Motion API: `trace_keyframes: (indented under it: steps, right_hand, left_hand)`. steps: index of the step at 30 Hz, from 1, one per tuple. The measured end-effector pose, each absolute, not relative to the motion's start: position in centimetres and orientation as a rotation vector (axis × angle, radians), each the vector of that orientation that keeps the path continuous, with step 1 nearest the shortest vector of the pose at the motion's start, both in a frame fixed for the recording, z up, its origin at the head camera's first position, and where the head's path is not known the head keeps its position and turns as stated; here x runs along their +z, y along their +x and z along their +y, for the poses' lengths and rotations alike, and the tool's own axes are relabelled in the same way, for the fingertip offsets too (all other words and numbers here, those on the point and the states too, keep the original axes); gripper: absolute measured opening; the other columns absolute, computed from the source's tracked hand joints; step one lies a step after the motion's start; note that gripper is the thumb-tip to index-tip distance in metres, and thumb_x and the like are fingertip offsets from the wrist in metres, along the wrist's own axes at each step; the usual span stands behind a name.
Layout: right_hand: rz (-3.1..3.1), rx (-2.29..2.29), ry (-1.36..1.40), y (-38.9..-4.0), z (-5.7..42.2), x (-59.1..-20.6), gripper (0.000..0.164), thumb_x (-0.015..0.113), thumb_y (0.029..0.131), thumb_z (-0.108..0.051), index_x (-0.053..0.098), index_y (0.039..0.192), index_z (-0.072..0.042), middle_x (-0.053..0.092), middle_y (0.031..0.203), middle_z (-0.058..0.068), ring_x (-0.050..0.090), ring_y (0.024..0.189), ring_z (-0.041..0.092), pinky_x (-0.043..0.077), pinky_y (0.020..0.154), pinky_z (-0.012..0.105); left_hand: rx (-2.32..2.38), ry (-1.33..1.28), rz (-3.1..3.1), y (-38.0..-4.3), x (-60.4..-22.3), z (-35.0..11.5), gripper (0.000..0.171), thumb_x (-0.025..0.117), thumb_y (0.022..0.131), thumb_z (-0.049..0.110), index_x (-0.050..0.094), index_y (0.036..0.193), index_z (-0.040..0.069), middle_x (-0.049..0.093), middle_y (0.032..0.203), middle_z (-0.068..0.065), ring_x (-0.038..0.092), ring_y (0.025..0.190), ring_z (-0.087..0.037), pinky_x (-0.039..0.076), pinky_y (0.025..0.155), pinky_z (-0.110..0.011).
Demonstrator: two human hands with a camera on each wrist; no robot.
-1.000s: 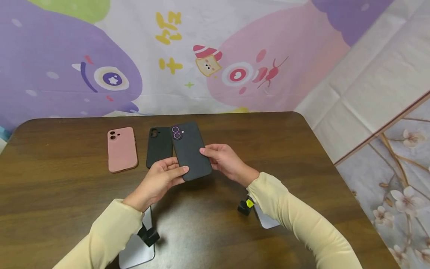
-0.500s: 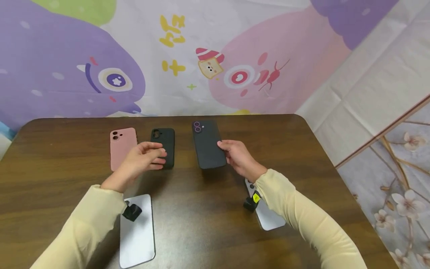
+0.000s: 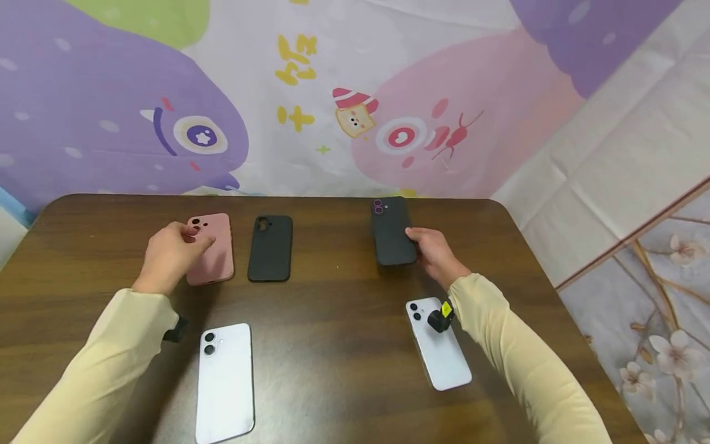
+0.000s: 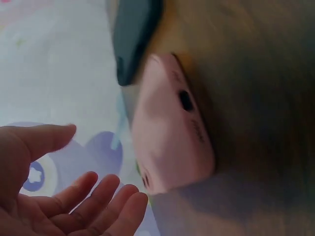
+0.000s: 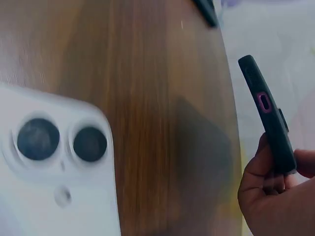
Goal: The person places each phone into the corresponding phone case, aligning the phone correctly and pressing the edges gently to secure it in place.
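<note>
My right hand (image 3: 437,254) pinches a phone in a black case (image 3: 394,237) by its right edge, raised over the back right of the table. In the right wrist view the charging port shows on the end of the cased phone (image 5: 257,91). My left hand (image 3: 171,254) hovers over the pink phone case (image 3: 220,262), thumb and fingers spread. The left wrist view shows a gap between those fingers and the pink case (image 4: 167,132). Beside it lies an unheld black phone case (image 3: 270,250) with a camera cutout.
Two white phones lie back up on the wooden table (image 3: 333,345): one white phone (image 3: 224,385) at front left, another white phone (image 3: 444,364) under my right wrist. A printed cloth (image 3: 310,160) hangs behind the table's back edge.
The left hand let go of the black-cased phone and moved left to above the pink case. The right hand carried that phone to the right, away from the loose black case.
</note>
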State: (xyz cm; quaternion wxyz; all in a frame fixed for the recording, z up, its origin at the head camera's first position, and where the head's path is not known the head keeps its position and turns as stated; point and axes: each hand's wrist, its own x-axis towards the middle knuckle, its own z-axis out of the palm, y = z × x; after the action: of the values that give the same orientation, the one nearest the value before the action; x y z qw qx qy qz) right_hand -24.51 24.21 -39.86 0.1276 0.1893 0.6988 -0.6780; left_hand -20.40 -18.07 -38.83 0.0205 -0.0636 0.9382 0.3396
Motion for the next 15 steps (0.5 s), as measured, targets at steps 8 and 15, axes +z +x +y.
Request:
trace_keyframes:
  steps: [8, 15]
  right_hand:
    - [2.028, -1.967, 0.669, -26.1, 26.8, -41.3, 0.048, 0.043, 0.099, -0.016, 0.033, 0.142, 0.002, 0.034, 0.149, 0.015, 0.04, 0.128, 0.021, 0.037, 0.11, 0.032]
    - [2.015, -2.017, 0.74, -27.2, 28.0, -42.1, 0.049, 0.045, 0.097, -0.015, 0.034, 0.141, 0.005, 0.037, 0.145, 0.016, 0.049, 0.114, 0.017, 0.039, 0.108, 0.029]
  left_hand:
    - [0.955, -0.282, 2.916, -20.6, -39.8, -18.9, 0.065, 0.061, 0.086, 0.044, 0.051, 0.112, -0.014, 0.055, 0.109, -0.031, 0.052, 0.092, -0.042, 0.047, 0.072, -0.048]
    - [0.903, -0.259, 2.92, -21.0, -40.7, -19.2, 0.051, 0.069, 0.08, 0.042, 0.055, 0.086, -0.008, 0.055, 0.079, -0.018, 0.049, 0.069, -0.029, 0.039, 0.051, -0.03]
